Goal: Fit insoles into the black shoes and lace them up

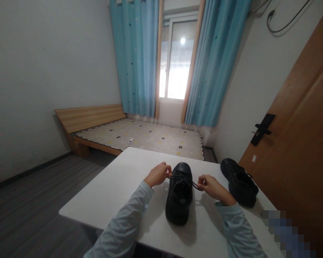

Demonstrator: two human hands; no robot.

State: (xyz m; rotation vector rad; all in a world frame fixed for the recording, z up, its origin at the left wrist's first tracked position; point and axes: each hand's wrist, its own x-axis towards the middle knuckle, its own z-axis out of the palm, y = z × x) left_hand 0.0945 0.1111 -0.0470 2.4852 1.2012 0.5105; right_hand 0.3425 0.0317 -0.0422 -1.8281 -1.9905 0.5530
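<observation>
Black leather shoe sits on the white surface, toe pointing away from the person, heel toward the near edge. Set squarely between the two forearms, which puts the lacing within easy reach of both hands at once.

Left hand is closed in a pinch at the shoe's left side, near the top of the lacing; a thin dark lace end appears to run into its fingers. Right hand is likewise pinched shut on the other lace end, which stretches visibly from the eyelets out to its fingertips. Both ends look drawn outward and fairly taut, the hands held well apart on either side, so the pull seems to come evenly across the tongue. Exact finger positions are too small to make out.

Wrists hover just above the surface; pale blue sleeves come in from the bottom of the frame.

Second black shoe stands to the right, near the far right corner, angled and apart from the hands, laces loose-looking on top. Placed out of the way, yet near.

Beyond the surface: low wooden bed with a patterned mattress cover, a small white object lying on it. Blue curtains frame a bright window. Brown door with a dark handle at right. Grey floor.
</observation>
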